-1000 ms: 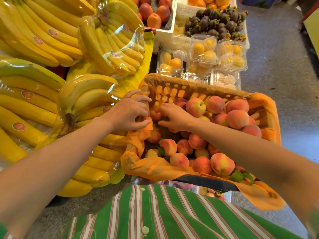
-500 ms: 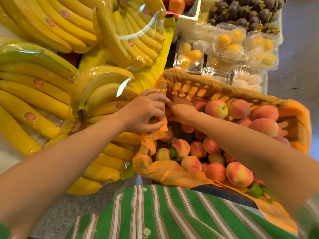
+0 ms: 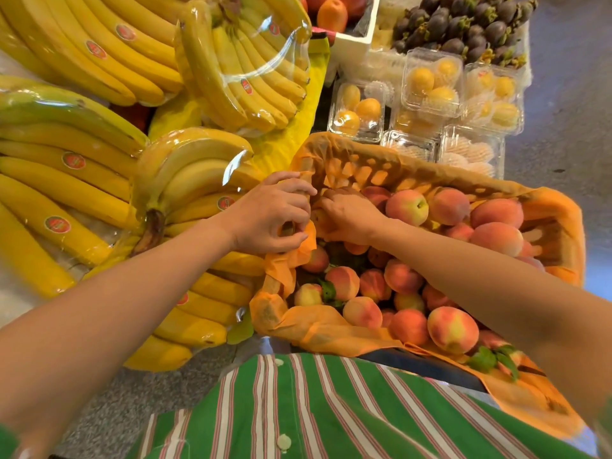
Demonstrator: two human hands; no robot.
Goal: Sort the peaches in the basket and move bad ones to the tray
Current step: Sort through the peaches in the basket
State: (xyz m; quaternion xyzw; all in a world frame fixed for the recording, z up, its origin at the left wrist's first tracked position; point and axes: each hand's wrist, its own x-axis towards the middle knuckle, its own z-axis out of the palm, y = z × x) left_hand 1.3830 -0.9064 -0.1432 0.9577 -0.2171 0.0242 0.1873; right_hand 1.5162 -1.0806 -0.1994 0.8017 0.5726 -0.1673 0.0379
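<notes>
Your left hand pinches the orange liner at basket left rim. Right hand curls on a peach, far-left corner. Peaches pink-red w/ yellow patches, some w/ green leaves.

Grey speckled concrete floor extends beyond and to the right of the hands. Wrapped bunches of yellow bananas lie left of them. Clear plastic clamshell boxes of yellow fruit and a pile of dark purple mangosteens sit beyond them.
</notes>
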